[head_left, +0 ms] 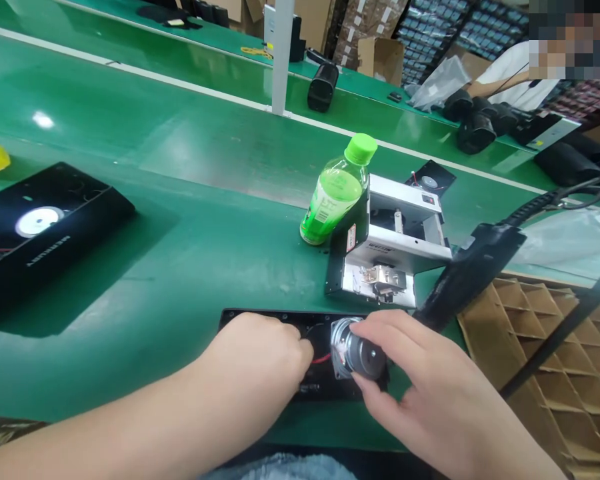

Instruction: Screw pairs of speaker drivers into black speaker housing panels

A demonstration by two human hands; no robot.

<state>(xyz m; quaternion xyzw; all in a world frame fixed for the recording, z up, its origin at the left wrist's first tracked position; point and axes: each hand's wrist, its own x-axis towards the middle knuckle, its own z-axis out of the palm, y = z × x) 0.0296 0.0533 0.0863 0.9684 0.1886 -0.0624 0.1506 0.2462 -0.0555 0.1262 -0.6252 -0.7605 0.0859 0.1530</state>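
My right hand (405, 367) grips a small round speaker driver (365, 357) with a silver frame, its thumb and fingers around the dark magnet. The driver is tilted over a long black panel (345, 390) lying on the green bench. A red wire (321, 359) runs from the driver toward my left hand (265, 353). That hand is closed above the left part of the panel, and what its fingers hold is hidden behind them. Just beyond the panel stands a black-and-white tape-dispenser-like machine (405, 240) with a metal mechanism at its front.
A green-capped drink bottle (335, 193) stands beside the machine. Black housings (55, 233) lie at the left. At the right are a cardboard divider box (555, 360) and a thick black cable (565, 333). Across the conveyor, a person (520, 73) is among black speakers.
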